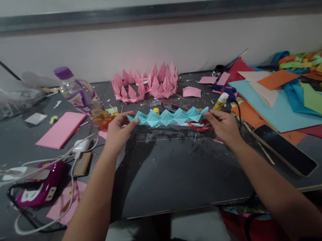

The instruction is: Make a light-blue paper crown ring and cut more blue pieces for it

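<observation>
A long turquoise folded paper strip [168, 117] with a zigzag of pointed facets stretches level between my hands, above the dark table. My left hand [121, 129] pinches its left end between thumb and fingers. At the other end, my right hand [221, 123] pinches the strip's right tip. Partly hidden behind the strip lie red-handled scissors [200, 127]. A glue stick [220, 101] is just beyond my right hand. Two pink folded paper crowns [146, 86] stand side by side near the wall.
A tilted bottle [79, 94] with a purple cap stands left of the crowns. A pink paper stack [61, 130], a purple power strip [44, 181] and white cables lie left. Coloured paper sheets [277, 106], a phone [284, 150] and a blue glue gun [226, 91] are right.
</observation>
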Tool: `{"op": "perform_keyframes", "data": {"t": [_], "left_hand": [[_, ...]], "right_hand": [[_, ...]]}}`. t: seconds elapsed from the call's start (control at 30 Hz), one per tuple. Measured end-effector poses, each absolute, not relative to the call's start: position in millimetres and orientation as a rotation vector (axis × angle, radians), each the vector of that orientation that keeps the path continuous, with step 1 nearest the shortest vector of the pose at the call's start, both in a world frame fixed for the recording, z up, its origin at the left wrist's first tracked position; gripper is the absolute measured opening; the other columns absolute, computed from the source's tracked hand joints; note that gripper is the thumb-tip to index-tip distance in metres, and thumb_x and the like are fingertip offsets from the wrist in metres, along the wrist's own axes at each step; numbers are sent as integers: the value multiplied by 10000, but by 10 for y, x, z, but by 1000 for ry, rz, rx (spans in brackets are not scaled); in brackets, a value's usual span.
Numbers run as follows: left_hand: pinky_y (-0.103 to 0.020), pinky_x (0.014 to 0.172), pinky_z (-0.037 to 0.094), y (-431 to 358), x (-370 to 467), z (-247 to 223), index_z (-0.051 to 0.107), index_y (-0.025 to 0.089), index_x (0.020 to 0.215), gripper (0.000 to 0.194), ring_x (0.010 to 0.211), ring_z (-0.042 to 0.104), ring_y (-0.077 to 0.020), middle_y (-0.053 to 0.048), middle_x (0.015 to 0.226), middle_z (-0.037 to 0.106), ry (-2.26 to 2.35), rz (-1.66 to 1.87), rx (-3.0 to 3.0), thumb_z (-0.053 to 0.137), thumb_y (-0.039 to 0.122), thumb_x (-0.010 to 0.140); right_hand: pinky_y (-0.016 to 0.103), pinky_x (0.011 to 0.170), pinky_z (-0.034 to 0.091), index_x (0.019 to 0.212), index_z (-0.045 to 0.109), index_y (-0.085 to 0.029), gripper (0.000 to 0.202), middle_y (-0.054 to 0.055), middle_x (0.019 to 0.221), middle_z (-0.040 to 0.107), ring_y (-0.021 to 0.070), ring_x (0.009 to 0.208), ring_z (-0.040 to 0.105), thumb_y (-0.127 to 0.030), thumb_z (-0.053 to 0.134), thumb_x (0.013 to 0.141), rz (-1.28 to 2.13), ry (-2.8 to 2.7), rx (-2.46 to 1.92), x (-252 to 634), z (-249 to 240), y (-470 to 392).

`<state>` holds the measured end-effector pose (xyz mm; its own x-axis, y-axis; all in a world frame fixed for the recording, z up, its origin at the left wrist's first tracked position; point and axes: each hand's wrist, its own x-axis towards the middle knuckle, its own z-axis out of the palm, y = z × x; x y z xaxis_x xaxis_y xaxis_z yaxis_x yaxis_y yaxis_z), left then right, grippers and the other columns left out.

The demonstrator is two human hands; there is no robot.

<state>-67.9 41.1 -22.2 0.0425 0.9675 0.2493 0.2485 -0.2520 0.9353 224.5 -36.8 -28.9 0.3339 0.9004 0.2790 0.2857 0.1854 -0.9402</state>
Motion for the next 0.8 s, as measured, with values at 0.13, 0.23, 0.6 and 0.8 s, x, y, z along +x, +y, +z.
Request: {"op": "perform_keyframes", "data": {"t": [0.13, 0.23, 0.6, 0.8], "left_hand": [[-382, 914, 406, 243, -554, -134, 634, 186, 932, 224, 1044, 539, -214, -71, 1048, 617, 1393, 1686, 2087, 671, 270, 727], [-339, 817, 437, -19, -349, -39, 635, 196, 788, 37, 847, 599, -165, -24, 851, 657, 1149, 1717, 2396, 626, 232, 790], [-332, 783, 418, -451, 26, -31, 638, 196, 751, 64, 764, 619, -149, -15, 800, 691, 827, 1448, 2256, 681, 243, 762], [-335, 783, 426, -464, 17, -6, 643, 207, 721, 64, 718, 614, -140, -3, 759, 682, 839, 1419, 2176, 672, 243, 765]], "right_hand": [[292, 589, 565, 830, 734, -206, 231, 27, 731, 741, 175, 607, 689, -406, 650, 752, 125, -1432, -1336, 2118, -294, -447], [271, 639, 578, 847, 731, -211, 154, 21, 778, 748, 168, 662, 705, -312, 625, 796, -134, -1609, -1162, 1949, -242, -535], [207, 703, 584, 918, 673, -179, 152, 40, 825, 748, 135, 747, 706, -108, 600, 805, -390, -1901, -853, 1730, -104, -688], [212, 688, 589, 924, 674, -195, 142, 16, 828, 749, 131, 739, 706, -143, 610, 808, -355, -1912, -865, 1730, -105, -700]]}}
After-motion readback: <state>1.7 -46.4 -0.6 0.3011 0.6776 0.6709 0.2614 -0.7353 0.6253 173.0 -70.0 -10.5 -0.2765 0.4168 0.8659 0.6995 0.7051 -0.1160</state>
